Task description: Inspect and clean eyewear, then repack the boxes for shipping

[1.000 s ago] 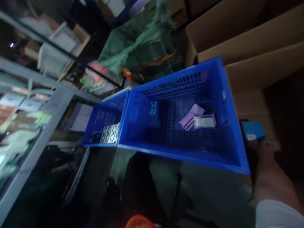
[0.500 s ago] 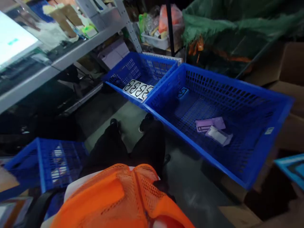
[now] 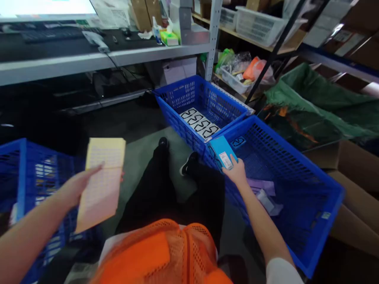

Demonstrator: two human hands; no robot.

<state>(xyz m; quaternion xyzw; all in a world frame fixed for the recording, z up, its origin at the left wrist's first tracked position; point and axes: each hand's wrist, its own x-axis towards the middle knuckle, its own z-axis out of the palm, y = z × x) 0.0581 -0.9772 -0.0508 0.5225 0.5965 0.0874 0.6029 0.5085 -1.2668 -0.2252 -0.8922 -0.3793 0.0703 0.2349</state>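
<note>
My left hand [image 3: 85, 179] grips a long stack of printed paper sheets [image 3: 102, 197], yellowish at the top and pinkish lower down, with the thumb lying across its face. In my right hand [image 3: 236, 170] is a blue box [image 3: 220, 148] with a white label, held by its near end over the rim where two blue crates meet. The right-hand crate [image 3: 302, 240] holds a purple packet [image 3: 263, 186], a clear-wrapped white packet [image 3: 268, 203] and a small blue item [image 3: 238, 142]. White boxes with black markings [image 3: 199, 122] lie in a row in the farther crate [image 3: 168, 112].
A desk [image 3: 127, 53] at the back left carries a monitor [image 3: 44, 10], a keyboard [image 3: 53, 35] and a handheld scanner [image 3: 96, 39]. Another blue crate [image 3: 23, 185] stands at the left. Open cardboard boxes [image 3: 355, 193] and a green sack [image 3: 319, 98] are at the right.
My view has swung up toward the desk. The left hand with the paper stack has come into view. The blue box has moved from the right edge to the crates' shared rim.
</note>
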